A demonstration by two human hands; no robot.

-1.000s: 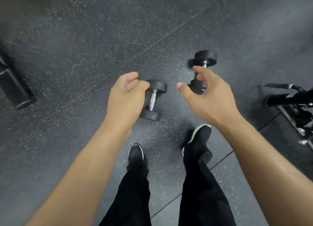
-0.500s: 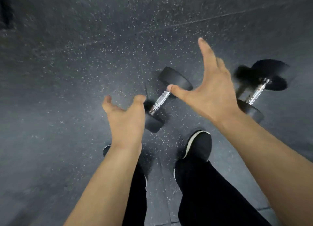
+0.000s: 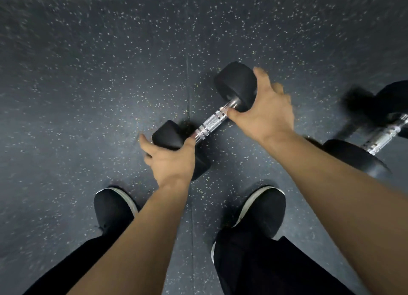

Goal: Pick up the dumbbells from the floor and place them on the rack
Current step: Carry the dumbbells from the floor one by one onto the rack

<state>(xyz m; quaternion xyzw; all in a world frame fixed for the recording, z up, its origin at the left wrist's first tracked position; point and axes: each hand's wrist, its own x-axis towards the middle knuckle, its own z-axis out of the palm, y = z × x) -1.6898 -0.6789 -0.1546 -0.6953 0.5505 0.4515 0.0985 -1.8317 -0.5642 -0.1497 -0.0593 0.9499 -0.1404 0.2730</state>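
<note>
A dumbbell (image 3: pixel 212 123) with black rubber heads and a knurled chrome handle lies diagonally on the speckled floor in front of my feet. My left hand (image 3: pixel 170 160) wraps over its near, lower-left head. My right hand (image 3: pixel 265 111) cups its far, upper-right head, thumb at the handle's end. A second dumbbell (image 3: pixel 379 135) of the same kind lies on the floor at the right edge, partly hidden behind my right forearm and blurred. No rack is in view.
Dark speckled rubber floor tiles (image 3: pixel 110 74) fill the view, with a seam running down the middle. My two black shoes with white soles (image 3: pixel 114 208) (image 3: pixel 262 208) stand just below the dumbbell.
Both hands have dropped from spread in the air onto the nearer dumbbell, one on each head. The view has moved closer to the floor.
</note>
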